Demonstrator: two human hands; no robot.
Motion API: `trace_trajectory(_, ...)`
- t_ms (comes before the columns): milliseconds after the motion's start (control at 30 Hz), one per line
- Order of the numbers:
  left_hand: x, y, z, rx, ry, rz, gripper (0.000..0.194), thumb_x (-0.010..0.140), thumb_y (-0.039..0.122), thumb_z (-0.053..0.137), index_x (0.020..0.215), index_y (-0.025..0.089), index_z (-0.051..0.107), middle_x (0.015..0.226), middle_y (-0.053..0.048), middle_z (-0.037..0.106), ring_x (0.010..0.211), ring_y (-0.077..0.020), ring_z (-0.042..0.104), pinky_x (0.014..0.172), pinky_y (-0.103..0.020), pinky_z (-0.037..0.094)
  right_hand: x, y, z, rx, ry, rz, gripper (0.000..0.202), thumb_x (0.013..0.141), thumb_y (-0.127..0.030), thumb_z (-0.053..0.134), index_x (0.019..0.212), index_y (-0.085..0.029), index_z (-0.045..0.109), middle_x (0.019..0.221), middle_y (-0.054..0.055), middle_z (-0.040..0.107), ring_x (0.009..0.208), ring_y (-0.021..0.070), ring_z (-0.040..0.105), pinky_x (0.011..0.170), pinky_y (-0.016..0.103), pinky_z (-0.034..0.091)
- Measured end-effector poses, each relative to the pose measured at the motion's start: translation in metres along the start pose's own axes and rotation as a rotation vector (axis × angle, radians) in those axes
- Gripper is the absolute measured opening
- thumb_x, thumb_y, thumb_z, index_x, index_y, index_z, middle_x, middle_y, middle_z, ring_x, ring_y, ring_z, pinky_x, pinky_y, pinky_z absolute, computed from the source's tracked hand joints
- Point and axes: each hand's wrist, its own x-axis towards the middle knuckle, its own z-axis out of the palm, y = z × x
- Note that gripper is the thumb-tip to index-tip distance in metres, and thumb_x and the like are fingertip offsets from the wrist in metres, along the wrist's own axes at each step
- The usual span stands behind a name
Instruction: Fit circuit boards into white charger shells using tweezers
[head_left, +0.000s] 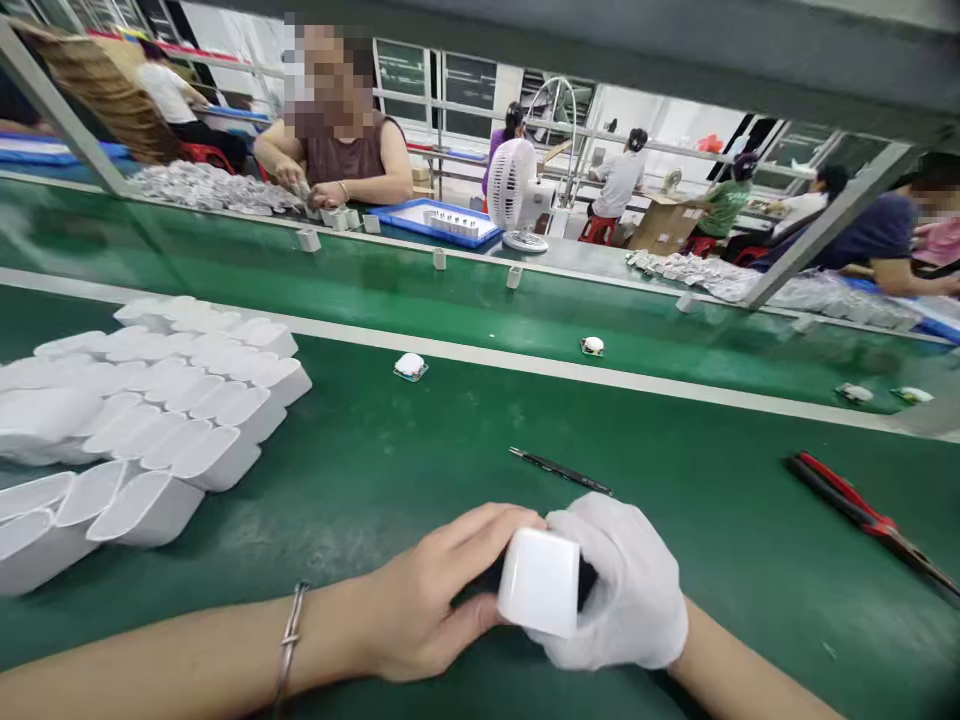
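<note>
A glossy white plastic housing [538, 582] is held between my two hands, low in the view, its rounded end facing me. My bare left hand [442, 590] closes on its left side, thumb below and fingers above. My right hand [622, 580], in a white glove, wraps round the other side; something dark shows between the glove and the housing, too hidden to name. Just beyond my hands lies a pair of black tweezers [562, 470]. Red-and-black pliers [862, 510] rest on the green bench to the right.
Many white open housings [187, 400] stand in rows at the left. Small circuit boards with white tops [410, 367] sit on the green surface [360, 480] and on the belt beyond. Across it, a co-worker [345, 150] handles small white parts near a white fan [517, 190].
</note>
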Motion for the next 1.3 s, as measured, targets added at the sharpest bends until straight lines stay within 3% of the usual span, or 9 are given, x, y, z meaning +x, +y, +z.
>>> trace_trajectory(100, 0.003, 0.008, -0.002, 0.013, -0.053, -0.023, 0.051, 0.089, 0.010, 0.043, 0.136, 0.019, 0.024, 0.126, -0.015, 0.046, 0.116, -0.0234, 0.047, 0.099, -0.035, 0.043, -0.004, -0.005, -0.004, -0.015, -0.044, 0.050, 0.015, 0.061, -0.034, 0.053, 0.069, -0.021, 0.050, 0.051, -0.003, 0.042, 0.043, 0.0122, 0.038, 0.044, 0.026, 0.027)
trace_trajectory(200, 0.002, 0.005, -0.001, 0.120, -0.021, 0.053, 0.050, 0.089, 0.015, 0.044, 0.136, 0.015, 0.025, 0.122, -0.017, 0.050, 0.114, -0.0240, 0.050, 0.096, -0.033, 0.047, 0.000, -0.003, -0.011, -0.024, -0.056, -0.006, 0.025, 0.072, -0.043, 0.047, 0.077, -0.019, 0.054, 0.053, -0.001, 0.049, 0.045, 0.0134, 0.044, 0.044, 0.027, 0.031)
trace_trajectory(300, 0.001, -0.002, -0.001, 0.295, 0.078, 0.278, 0.046, 0.090, 0.013, 0.040, 0.135, 0.010, 0.029, 0.117, -0.019, 0.057, 0.109, -0.0229, 0.056, 0.090, -0.030, 0.051, 0.010, 0.005, -0.020, 0.008, -0.115, -0.183, 0.036, 0.088, -0.048, 0.034, 0.092, -0.017, 0.053, 0.066, 0.004, 0.061, 0.057, 0.0156, 0.056, 0.050, 0.028, 0.040)
trace_trajectory(467, 0.006, -0.003, -0.012, 0.501, 0.124, 0.640, 0.024, 0.090, 0.011, 0.042, 0.111, 0.006, 0.050, 0.092, -0.016, 0.070, 0.092, -0.0209, 0.066, 0.082, -0.025, 0.057, 0.022, 0.012, -0.029, 0.093, -0.270, -0.289, 0.032, 0.097, -0.029, 0.027, 0.077, -0.020, 0.050, 0.070, 0.003, 0.061, 0.060, 0.0143, 0.053, 0.054, 0.027, 0.038)
trace_trajectory(633, 0.010, 0.000, -0.015, 0.570, 0.147, 0.669, 0.016, 0.090, 0.014, 0.044, 0.084, 0.016, 0.059, 0.088, -0.007, 0.073, 0.086, -0.0166, 0.068, 0.081, -0.022, 0.058, 0.024, 0.009, -0.033, 0.179, -0.513, -0.203, 0.047, 0.097, -0.026, 0.013, 0.061, -0.020, 0.043, 0.058, 0.001, 0.047, 0.052, 0.0142, 0.038, 0.049, 0.029, 0.025)
trace_trajectory(767, 0.007, -0.001, -0.010, 0.518, 0.214, 0.688, 0.019, 0.088, 0.012, 0.044, 0.081, 0.015, 0.061, 0.097, -0.006, 0.071, 0.094, -0.0170, 0.066, 0.085, -0.023, 0.057, 0.021, 0.008, -0.032, 0.178, -0.488, -0.218, 0.043, 0.097, -0.026, 0.019, 0.062, -0.020, 0.043, 0.057, 0.000, 0.043, 0.054, 0.0151, 0.036, 0.049, 0.030, 0.020)
trace_trajectory(1000, 0.005, 0.000, -0.010, 0.436, 0.222, 0.632, 0.016, 0.086, 0.011, 0.046, 0.087, 0.014, 0.061, 0.094, -0.007, 0.072, 0.098, -0.0183, 0.065, 0.085, -0.024, 0.056, 0.021, 0.010, -0.033, 0.180, -0.413, -0.257, 0.045, 0.096, -0.019, 0.016, 0.064, -0.020, 0.047, 0.060, 0.001, 0.050, 0.056, 0.0154, 0.042, 0.049, 0.030, 0.029)
trace_trajectory(1133, 0.002, -0.005, -0.009, 0.329, 0.103, 0.551, 0.027, 0.090, 0.013, 0.040, 0.114, 0.015, 0.053, 0.098, -0.010, 0.070, 0.103, -0.0201, 0.062, 0.084, -0.027, 0.056, 0.024, 0.007, -0.033, 0.206, -0.320, -0.300, 0.041, 0.094, -0.018, 0.022, 0.064, -0.021, 0.050, 0.060, 0.001, 0.053, 0.055, 0.0155, 0.044, 0.049, 0.029, 0.034)
trace_trajectory(1300, 0.001, -0.003, 0.002, 0.111, 0.086, -0.032, 0.054, 0.086, 0.030, 0.056, 0.134, 0.019, 0.034, 0.117, -0.012, 0.058, 0.104, -0.0209, 0.058, 0.089, -0.028, 0.050, 0.019, -0.009, -0.026, 0.095, -0.310, -0.128, 0.022, 0.089, -0.030, 0.044, 0.073, -0.023, 0.057, 0.065, 0.000, 0.058, 0.053, 0.0142, 0.046, 0.047, 0.026, 0.035)
